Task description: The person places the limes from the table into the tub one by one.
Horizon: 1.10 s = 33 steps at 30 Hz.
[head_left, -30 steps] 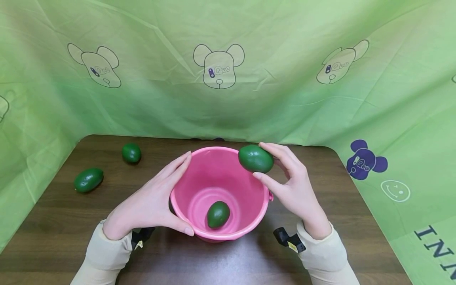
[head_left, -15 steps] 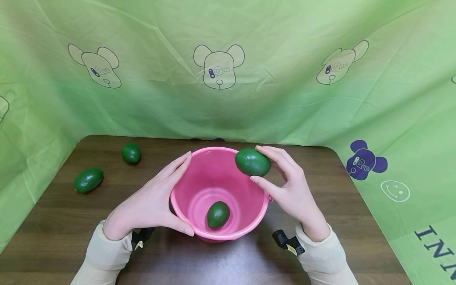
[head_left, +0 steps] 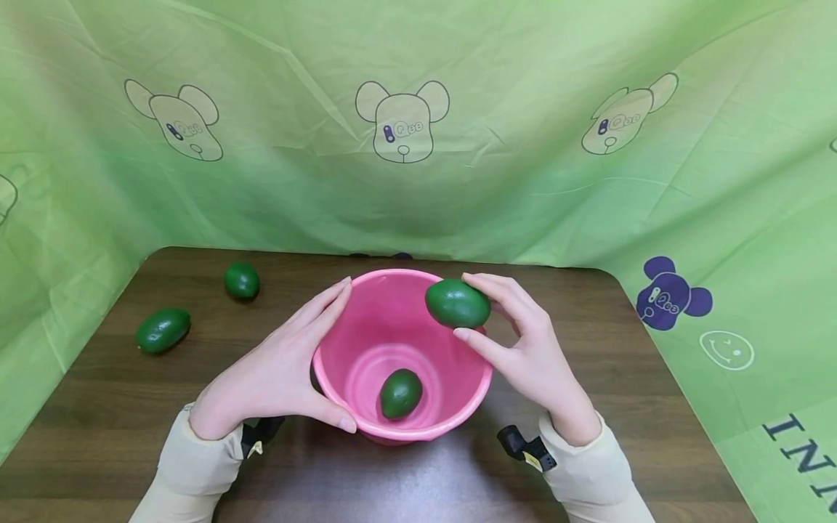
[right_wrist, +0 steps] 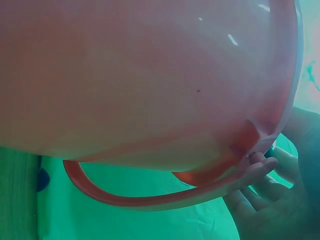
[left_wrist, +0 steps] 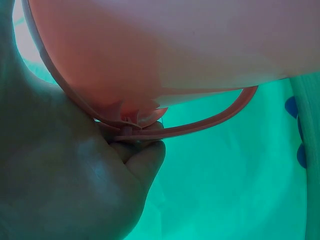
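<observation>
A pink bucket (head_left: 386, 312) stands upright on the table, one green lime (head_left: 401, 394) lying on its bottom. My left hand (head_left: 281, 370) holds the bucket's left side, thumb at the front of the rim and fingers further back. Between thumb and fingertips, my right hand (head_left: 532, 352) pinches another lime (head_left: 458, 303), which overlaps the right back part of the rim in the head view. Seen from the left wrist, fingers curl near the joint of the pink bucket handle (left_wrist: 210, 121). The right wrist view shows the bucket's outer wall (right_wrist: 125, 90); the held lime is mostly hidden there.
Two more limes lie on the left of the brown wooden table (head_left: 628, 407): one lime (head_left: 242, 280) near the back edge, the other lime (head_left: 163, 330) closer to the left edge. A green printed curtain (head_left: 510, 189) hangs behind and along both sides.
My right hand has moved slowly left and slightly toward me with the lime, further over the bucket's opening. The left hand, the bucket and the other limes have stayed put.
</observation>
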Tool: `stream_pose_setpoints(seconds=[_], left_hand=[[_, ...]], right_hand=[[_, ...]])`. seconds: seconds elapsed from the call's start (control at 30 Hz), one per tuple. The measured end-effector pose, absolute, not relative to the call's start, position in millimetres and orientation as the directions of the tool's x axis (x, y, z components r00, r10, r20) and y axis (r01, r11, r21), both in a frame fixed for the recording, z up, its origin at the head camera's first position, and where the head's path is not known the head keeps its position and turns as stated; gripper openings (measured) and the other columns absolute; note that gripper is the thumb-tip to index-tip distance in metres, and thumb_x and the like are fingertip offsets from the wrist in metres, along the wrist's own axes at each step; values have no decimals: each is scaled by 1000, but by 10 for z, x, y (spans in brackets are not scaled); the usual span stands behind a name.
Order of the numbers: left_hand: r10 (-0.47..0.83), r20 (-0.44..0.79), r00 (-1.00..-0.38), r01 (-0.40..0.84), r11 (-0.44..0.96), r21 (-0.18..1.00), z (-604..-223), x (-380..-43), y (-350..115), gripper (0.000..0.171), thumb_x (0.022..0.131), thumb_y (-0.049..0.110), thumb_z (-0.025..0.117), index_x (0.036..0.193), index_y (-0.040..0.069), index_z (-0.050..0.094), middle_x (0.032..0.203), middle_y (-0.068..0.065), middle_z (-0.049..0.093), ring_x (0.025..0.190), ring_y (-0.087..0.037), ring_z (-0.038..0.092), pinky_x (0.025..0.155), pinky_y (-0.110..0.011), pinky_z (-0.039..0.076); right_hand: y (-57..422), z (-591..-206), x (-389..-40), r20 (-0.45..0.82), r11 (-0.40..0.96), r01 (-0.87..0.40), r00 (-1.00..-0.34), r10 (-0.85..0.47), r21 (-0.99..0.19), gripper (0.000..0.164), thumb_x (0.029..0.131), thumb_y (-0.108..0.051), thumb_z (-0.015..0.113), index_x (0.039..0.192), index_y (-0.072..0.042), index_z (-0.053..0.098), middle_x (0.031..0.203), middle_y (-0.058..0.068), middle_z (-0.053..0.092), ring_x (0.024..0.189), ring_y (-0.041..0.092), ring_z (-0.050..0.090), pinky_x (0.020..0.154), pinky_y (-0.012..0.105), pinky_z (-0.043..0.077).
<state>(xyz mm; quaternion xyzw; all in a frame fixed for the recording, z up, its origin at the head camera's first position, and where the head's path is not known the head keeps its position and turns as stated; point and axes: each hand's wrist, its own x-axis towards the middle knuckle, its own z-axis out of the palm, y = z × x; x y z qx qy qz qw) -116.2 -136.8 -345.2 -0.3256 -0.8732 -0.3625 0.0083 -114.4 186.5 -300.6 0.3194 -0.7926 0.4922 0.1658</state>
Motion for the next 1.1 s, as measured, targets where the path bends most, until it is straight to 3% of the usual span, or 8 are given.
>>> stream_pose_setpoints(seconds=[0.4, 1.1], left_hand=[[565, 248, -787, 575, 525, 627, -3447, -1167, -1367, 146, 55, 77, 86, 165, 23, 7, 167, 11, 6, 150, -19, 17, 110, -48, 38], [563, 251, -788, 573, 519, 634, -3448, -1162, -1364, 147, 54, 77, 86, 165, 24, 6, 167, 12, 6, 150, -17, 16, 110, -47, 37]], right_hand=[[1845, -3037, -1137, 577, 341, -679, -733, -361, -650, 65, 75, 15, 83, 135, 4, 61, 128, 15, 61, 112, 22, 61, 94, 31, 52], [1825, -3073, -1120, 592, 343, -696, -718, -366, -631, 61, 73, 14, 84, 130, 7, 63, 126, 17, 62, 112, 24, 61, 98, 28, 49]])
